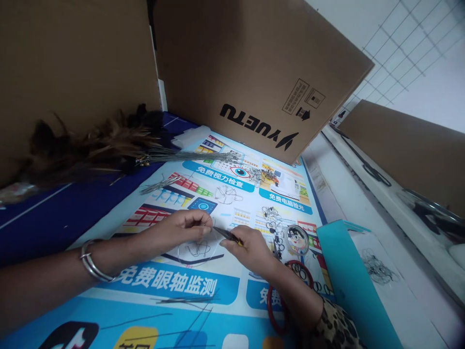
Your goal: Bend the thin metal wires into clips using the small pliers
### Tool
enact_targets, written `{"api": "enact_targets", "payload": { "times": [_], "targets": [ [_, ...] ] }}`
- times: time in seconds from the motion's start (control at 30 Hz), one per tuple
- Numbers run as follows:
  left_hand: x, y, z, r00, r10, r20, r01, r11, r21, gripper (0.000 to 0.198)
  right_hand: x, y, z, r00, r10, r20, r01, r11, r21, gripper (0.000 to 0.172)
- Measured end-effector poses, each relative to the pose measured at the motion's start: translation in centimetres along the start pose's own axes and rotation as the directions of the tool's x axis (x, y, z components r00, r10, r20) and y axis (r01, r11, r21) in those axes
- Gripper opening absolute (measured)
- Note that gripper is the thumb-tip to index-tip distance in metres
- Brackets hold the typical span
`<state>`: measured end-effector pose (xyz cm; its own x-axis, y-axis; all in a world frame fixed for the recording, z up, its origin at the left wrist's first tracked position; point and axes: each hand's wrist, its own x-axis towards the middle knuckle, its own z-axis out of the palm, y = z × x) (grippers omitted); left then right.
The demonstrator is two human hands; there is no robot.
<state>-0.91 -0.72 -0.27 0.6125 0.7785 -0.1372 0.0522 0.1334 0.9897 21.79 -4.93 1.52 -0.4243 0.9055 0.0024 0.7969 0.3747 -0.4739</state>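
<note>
My left hand [183, 227], with a silver bangle [92, 264] on its wrist, pinches a thin wire shape [199, 248] that rests on the printed poster [174, 286]. My right hand [247, 245] grips small dark pliers [225, 234] whose tip points left and meets the wire at my left fingertips. A red bangle [276, 310] sits on the right wrist. Both hands are closed and nearly touch each other.
A bundle of straight wires [189, 156] and dark feathers [94, 140] lie at the back left. Bent wire pieces [227, 195], small rings [274, 225] and a round badge [297, 240] lie on the poster. Cardboard boxes [254, 72] stand behind. A teal tray [345, 271] is at right.
</note>
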Motion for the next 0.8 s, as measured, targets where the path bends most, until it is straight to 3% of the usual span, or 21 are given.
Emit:
{"api": "enact_targets", "payload": {
  "times": [0.17, 0.47, 0.8],
  "targets": [
    [0.2, -0.5, 0.0, 0.999, 0.014, 0.033, -0.014, 1.0, 0.007, 0.024, -0.1, -0.2, 0.1, 0.999, 0.042, 0.0, -0.042, 0.999, -0.002, 0.032],
    [0.2, -1.3, 0.2, 1.0, 0.03, -0.001, -0.03, 1.0, 0.0, 0.024, -0.1, -0.3, 0.4, 0.998, 0.056, -0.004, -0.055, 0.998, 0.043, 0.032],
    [0.1, -0.7, 0.0, 0.998, 0.016, 0.065, -0.016, 1.0, 0.0, 0.022, 0.0, 0.1, -0.7, 0.994, -0.091, 0.068, 0.091, 0.996, 0.009, 0.033]
  ]
}}
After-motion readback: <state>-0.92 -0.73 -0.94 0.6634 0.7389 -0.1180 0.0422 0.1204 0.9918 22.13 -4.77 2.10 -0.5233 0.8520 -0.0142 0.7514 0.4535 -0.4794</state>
